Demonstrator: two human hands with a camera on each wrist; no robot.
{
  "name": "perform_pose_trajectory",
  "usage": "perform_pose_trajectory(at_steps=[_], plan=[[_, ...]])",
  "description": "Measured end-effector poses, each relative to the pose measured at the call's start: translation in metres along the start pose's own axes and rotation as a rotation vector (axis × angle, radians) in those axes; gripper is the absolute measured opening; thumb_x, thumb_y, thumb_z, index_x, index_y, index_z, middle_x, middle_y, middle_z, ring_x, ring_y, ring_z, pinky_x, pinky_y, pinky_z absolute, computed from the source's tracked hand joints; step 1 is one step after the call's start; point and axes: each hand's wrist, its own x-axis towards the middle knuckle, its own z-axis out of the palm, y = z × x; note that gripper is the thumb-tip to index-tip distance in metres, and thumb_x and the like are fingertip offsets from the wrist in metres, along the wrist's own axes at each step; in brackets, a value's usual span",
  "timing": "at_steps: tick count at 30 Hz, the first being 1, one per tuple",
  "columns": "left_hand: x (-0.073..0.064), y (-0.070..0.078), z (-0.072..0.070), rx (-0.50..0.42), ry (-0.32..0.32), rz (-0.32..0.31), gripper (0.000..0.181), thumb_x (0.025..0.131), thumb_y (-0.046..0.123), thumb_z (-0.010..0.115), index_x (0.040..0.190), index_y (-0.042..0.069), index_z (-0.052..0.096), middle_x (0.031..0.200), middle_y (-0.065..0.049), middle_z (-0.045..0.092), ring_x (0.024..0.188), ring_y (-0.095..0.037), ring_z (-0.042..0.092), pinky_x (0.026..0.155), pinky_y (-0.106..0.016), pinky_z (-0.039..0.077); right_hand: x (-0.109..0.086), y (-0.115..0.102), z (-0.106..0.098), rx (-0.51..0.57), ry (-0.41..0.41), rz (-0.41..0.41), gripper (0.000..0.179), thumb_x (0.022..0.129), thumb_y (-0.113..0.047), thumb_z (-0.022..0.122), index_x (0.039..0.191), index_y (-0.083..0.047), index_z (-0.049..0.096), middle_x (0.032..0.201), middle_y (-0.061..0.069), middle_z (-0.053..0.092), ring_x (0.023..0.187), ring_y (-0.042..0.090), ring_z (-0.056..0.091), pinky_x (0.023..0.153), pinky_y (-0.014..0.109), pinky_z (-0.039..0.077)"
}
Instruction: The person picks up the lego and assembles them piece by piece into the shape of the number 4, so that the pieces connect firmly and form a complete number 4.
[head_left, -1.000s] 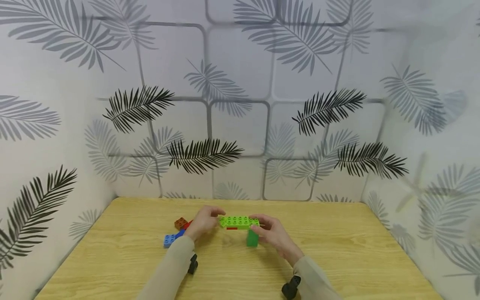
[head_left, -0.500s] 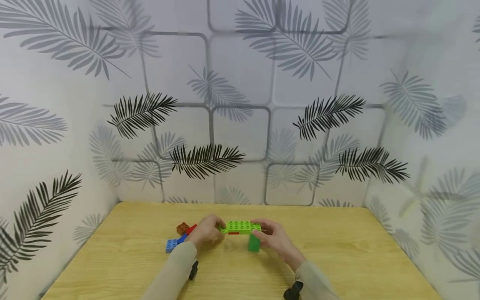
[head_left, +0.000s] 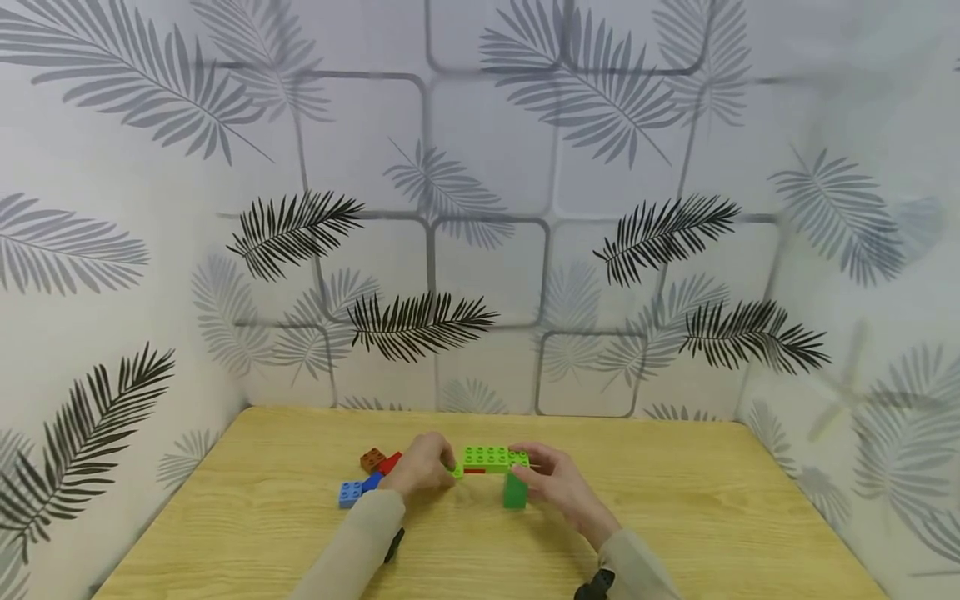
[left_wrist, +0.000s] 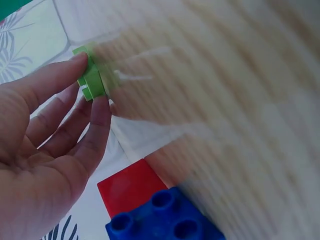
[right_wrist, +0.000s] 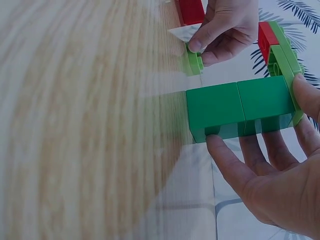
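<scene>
In the head view my left hand [head_left: 423,463] pinches a small lime-green toy brick [left_wrist: 91,75] between thumb and fingertips. That brick is low, close to the table surface, apart from the built piece beside it. My right hand [head_left: 561,487] holds the built piece, thumb against its lime-green top [head_left: 487,457] and fingers along the dark green bricks [right_wrist: 217,110]. Two dark green bricks are stacked upright as a leg under the right end of the lime-green top. A red brick [right_wrist: 267,37] sits under the overhanging left end, partly hidden in the head view.
Loose bricks lie on the wooden table [head_left: 675,508] left of my left hand: brown [head_left: 372,459], red [head_left: 390,463], dark blue [head_left: 372,481] and light blue [head_left: 350,494]. My left hand partly covers them. A leaf-patterned wall [head_left: 480,367] stands behind the table.
My left hand has lowered the small lime-green brick from beside the end of the built piece's top to near the table. My right hand keeps its hold. The head view has shifted slightly.
</scene>
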Motion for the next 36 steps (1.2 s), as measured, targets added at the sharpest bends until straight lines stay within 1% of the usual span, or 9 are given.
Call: perform_pose_trajectory(at_steps=[3,8,11,14,17,20,29,33,36], plan=[[-0.001,-0.001,0.0,-0.058,0.014,-0.004,0.018,0.076,0.001,0.079,0.088,0.007,0.067,0.095,-0.007,0.064,0.088,-0.022,0.056,0.077,-0.039,0.051,-0.001,0.001,-0.001,0.009,-0.004,0.005,0.049,0.094,-0.027,0.068,0.138,-0.008,0.056,0.126,0.013,0.062,0.104,0.018,0.062,0.087,0.043,0.056],[0.001,-0.006,-0.005,-0.213,0.069,-0.011,0.036,0.081,0.008,0.075,0.115,0.003,0.065,0.11,-0.013,0.063,0.101,-0.027,0.059,0.084,-0.046,0.051,0.0,-0.001,-0.002,-0.001,-0.018,-0.009,0.051,0.094,-0.029,0.067,0.139,-0.008,0.054,0.128,0.014,0.06,0.106,0.019,0.062,0.089,0.045,0.055],[0.002,-0.008,-0.008,-0.276,0.097,-0.021,0.041,0.085,0.011,0.073,0.124,0.002,0.063,0.116,-0.014,0.063,0.102,-0.027,0.06,0.082,-0.043,0.053,0.001,-0.002,-0.002,0.001,-0.008,-0.012,0.051,0.094,-0.028,0.068,0.138,-0.007,0.054,0.127,0.014,0.061,0.104,0.017,0.062,0.087,0.043,0.056],[0.003,-0.007,-0.007,-0.377,0.112,-0.041,0.041,0.089,0.012,0.069,0.128,0.002,0.062,0.121,-0.016,0.061,0.1,-0.028,0.064,0.081,-0.04,0.056,0.001,-0.002,-0.002,0.002,0.008,0.002,0.052,0.093,-0.027,0.069,0.138,-0.006,0.054,0.126,0.013,0.062,0.102,0.016,0.062,0.085,0.041,0.057],[0.001,-0.004,-0.005,-0.522,0.131,-0.062,0.041,0.092,0.013,0.067,0.131,0.003,0.06,0.126,-0.017,0.057,0.1,-0.033,0.066,0.084,-0.042,0.057,-0.001,-0.001,-0.002,-0.008,0.015,0.01,0.052,0.093,-0.028,0.069,0.137,-0.006,0.055,0.126,0.013,0.061,0.103,0.016,0.062,0.085,0.042,0.056],[-0.002,0.002,-0.004,-0.613,0.165,-0.032,0.04,0.093,0.011,0.065,0.131,0.002,0.06,0.129,-0.02,0.055,0.105,-0.037,0.065,0.087,-0.046,0.056,-0.001,0.0,-0.001,-0.016,0.016,0.014,0.051,0.093,-0.03,0.069,0.137,-0.007,0.055,0.127,0.013,0.06,0.104,0.017,0.061,0.087,0.044,0.056],[-0.008,0.02,0.0,-0.628,0.19,0.069,0.038,0.093,0.01,0.065,0.131,0.003,0.061,0.126,-0.017,0.061,0.099,-0.026,0.066,0.085,-0.044,0.056,0.001,0.003,-0.001,-0.003,0.024,0.021,0.049,0.092,-0.029,0.07,0.134,-0.008,0.057,0.124,0.012,0.063,0.101,0.015,0.062,0.085,0.042,0.057],[-0.006,0.022,0.003,-0.583,0.231,0.113,0.039,0.091,0.014,0.068,0.129,0.008,0.064,0.126,-0.013,0.063,0.101,-0.023,0.064,0.083,-0.04,0.056,0.001,0.002,-0.002,-0.009,0.024,0.022,0.047,0.092,-0.029,0.07,0.133,-0.009,0.058,0.124,0.011,0.063,0.101,0.015,0.062,0.085,0.042,0.056],[-0.005,0.025,0.005,-0.536,0.266,0.142,0.038,0.089,0.016,0.071,0.127,0.011,0.066,0.127,-0.01,0.064,0.107,-0.024,0.062,0.088,-0.042,0.054,0.001,0.001,-0.002,-0.01,0.023,0.023,0.047,0.092,-0.029,0.069,0.133,-0.009,0.058,0.125,0.012,0.062,0.102,0.016,0.062,0.086,0.043,0.056]])
